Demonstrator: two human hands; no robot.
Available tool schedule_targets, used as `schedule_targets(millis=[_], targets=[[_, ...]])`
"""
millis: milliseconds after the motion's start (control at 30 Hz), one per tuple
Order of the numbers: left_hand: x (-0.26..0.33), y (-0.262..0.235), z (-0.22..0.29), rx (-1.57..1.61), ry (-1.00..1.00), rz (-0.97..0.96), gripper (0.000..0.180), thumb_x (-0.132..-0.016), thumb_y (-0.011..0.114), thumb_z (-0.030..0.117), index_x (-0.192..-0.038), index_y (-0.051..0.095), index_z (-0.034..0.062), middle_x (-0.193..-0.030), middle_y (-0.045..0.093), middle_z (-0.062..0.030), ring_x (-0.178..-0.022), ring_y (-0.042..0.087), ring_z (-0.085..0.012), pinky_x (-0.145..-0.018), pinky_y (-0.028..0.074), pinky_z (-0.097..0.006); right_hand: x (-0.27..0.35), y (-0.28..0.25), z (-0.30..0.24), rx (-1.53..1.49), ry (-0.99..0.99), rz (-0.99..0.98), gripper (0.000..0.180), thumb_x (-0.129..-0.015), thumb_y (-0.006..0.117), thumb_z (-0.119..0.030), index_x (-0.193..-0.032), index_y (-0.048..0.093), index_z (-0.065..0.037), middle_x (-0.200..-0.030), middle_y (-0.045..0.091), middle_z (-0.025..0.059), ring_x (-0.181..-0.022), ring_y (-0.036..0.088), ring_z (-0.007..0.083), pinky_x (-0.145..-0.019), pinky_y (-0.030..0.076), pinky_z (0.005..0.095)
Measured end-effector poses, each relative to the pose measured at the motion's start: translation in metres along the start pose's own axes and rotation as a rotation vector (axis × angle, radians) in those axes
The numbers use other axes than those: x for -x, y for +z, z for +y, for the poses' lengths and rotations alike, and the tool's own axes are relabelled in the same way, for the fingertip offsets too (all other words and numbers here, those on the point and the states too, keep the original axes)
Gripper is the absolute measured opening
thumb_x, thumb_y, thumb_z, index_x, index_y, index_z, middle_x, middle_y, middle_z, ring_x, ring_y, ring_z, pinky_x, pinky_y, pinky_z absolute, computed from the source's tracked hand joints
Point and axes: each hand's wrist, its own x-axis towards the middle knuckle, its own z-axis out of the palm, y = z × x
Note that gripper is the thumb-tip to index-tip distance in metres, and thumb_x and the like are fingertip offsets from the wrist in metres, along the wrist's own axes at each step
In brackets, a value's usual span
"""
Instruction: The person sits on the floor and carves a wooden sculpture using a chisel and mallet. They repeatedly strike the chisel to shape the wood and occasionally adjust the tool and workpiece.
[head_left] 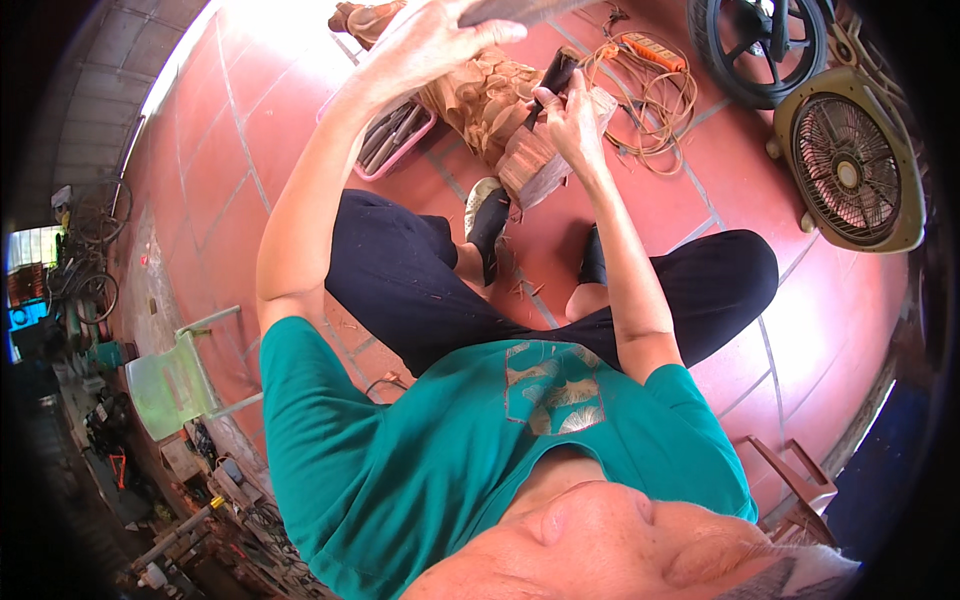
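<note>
A carved wooden piece (480,95) with a flat, pale cut end lies on the floor in front of me, by my shoe. Over its near end my right hand (572,120) grips a dark chisel (553,75), whose narrow end points down toward the wood. My left hand (425,45) is raised above the wood's left side, thumb stretched to the right. Beside that thumb a greyish, blurred thing (530,10) runs out of the top edge; the left fingers close toward it, partly cut off, and its kind cannot be made out.
A pink tray (428,128) of hand tools sits left of the wood. An orange power strip (652,50) and coiled cord lie to the right, near a wheel (757,45) and a box fan (848,165). A green chair (165,385) stands at the left. Shavings dot the tiles.
</note>
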Motion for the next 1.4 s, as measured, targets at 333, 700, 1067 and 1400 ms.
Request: schedule_targets(millis=[333,700,1067,1400], targets=[[0.021,0.025,-0.030,-0.191,-0.139,-0.427,0.071,-0.090,0.066,0.056,-0.150,0.050,0.0220,-0.133,0.064,-0.0239,-0.122,0.063,-0.0377,-0.106,0.046,-0.047,0.020,-0.018,0.005,-0.606,0.205,0.066,0.019,-0.103,0.054,-0.004,-0.118,0.045,0.001,-0.107,0.064,0.0161,-0.091,0.073,0.0263,-0.075,0.065,0.0374],[0.005,-0.007,-0.004,0.490,-0.489,0.157,0.064,-0.095,0.073,0.038,-0.139,0.054,-0.0054,-0.082,0.067,-0.0044,-0.059,0.058,-0.0099,-0.051,0.047,-0.023,-0.007,-0.074,-0.041,-0.891,-0.196,0.614,0.025,-0.100,0.060,-0.004,-0.119,0.044,-0.003,-0.100,0.063,0.0110,-0.085,0.072,0.0244,-0.074,0.066,0.0382],[0.095,0.031,0.076,1.094,-0.600,0.600,0.046,-0.095,0.072,0.030,-0.124,0.055,-0.0008,-0.080,0.061,-0.0091,-0.058,0.058,-0.0171,-0.053,0.048,-0.030,-0.021,-0.055,-0.037,-1.114,-0.123,0.553,0.042,-0.094,0.072,-0.008,-0.121,0.040,-0.001,-0.103,0.059,0.0128,-0.077,0.071,0.0269,-0.072,0.066,0.0411],[0.181,0.125,0.066,1.226,-0.927,0.737,0.034,-0.097,0.068,0.030,-0.116,0.055,0.0051,-0.082,0.059,-0.0065,-0.064,0.059,-0.0168,-0.056,0.048,-0.030,-0.019,-0.060,-0.036,-0.879,-0.052,0.310,0.027,-0.098,0.068,-0.011,-0.116,0.050,-0.005,-0.106,0.070,0.0160,-0.092,0.074,0.0307,-0.079,0.064,0.0392]])
